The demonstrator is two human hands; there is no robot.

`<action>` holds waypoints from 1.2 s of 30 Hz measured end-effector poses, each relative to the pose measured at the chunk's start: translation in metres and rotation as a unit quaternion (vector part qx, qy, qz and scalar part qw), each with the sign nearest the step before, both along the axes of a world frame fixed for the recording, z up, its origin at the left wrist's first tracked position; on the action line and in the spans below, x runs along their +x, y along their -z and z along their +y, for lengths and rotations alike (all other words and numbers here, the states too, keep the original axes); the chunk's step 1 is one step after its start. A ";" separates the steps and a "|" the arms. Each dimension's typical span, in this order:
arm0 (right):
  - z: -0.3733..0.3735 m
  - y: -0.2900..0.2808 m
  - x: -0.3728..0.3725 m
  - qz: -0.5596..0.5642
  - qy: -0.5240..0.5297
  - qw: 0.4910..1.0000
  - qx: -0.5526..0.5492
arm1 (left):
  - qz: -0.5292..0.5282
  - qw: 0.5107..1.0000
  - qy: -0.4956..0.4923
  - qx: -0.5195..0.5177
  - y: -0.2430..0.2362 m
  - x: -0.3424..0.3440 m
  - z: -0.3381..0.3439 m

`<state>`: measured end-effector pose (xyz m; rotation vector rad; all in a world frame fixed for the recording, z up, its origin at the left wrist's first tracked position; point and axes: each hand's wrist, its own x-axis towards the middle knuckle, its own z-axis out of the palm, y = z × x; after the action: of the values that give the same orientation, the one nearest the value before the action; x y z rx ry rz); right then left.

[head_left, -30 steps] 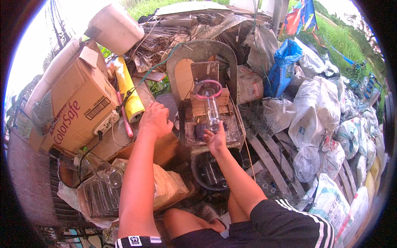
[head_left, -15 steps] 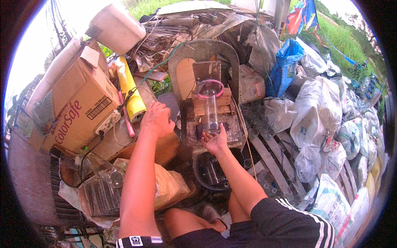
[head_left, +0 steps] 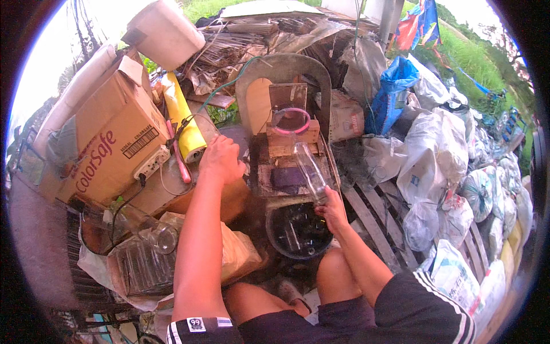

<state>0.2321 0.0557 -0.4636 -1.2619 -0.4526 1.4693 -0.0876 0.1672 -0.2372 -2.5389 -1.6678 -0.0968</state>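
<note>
Head view, centre frame: the right hand (head_left: 332,210) grips the base of a clear glass bottle (head_left: 309,172), its neck pointing up toward a pink glowing ring (head_left: 290,121) on a small wooden stand (head_left: 286,146). The left hand (head_left: 220,159) rests closed on the bench edge, holding nothing visible. The bottle seems not yet in the ring; the round black bucket (head_left: 298,229) below already holds dark pieces.

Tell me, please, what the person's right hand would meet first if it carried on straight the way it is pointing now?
The right hand holds a clear glass bottle by its base, neck aimed up and away. Straight on, it would probably meet the pink ring on the wooden stand first, though depth is hard to judge.
</note>
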 end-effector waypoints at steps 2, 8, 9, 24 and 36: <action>-0.020 -0.001 0.031 -0.048 -0.046 0.998 0.013 | -0.003 1.000 -0.001 0.001 -0.001 0.000 -0.001; -0.024 0.008 0.100 -0.190 -0.074 0.973 0.112 | 0.005 1.000 -0.006 -0.010 0.001 -0.001 0.002; -0.020 0.009 0.108 -0.149 -0.058 0.979 0.125 | 0.005 1.000 -0.004 -0.006 0.001 -0.002 0.002; 0.074 -0.004 0.166 -0.201 -0.165 0.955 0.144 | -0.023 0.999 0.024 0.040 0.007 -0.004 0.003; 0.089 0.033 0.181 -0.111 -0.222 0.963 0.109 | -0.006 1.000 0.010 0.018 0.002 -0.002 0.001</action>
<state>0.4130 0.1444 -0.4961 -1.1975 -1.0753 1.5949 -0.0897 0.1681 -0.2388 -2.5337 -1.6313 -0.1438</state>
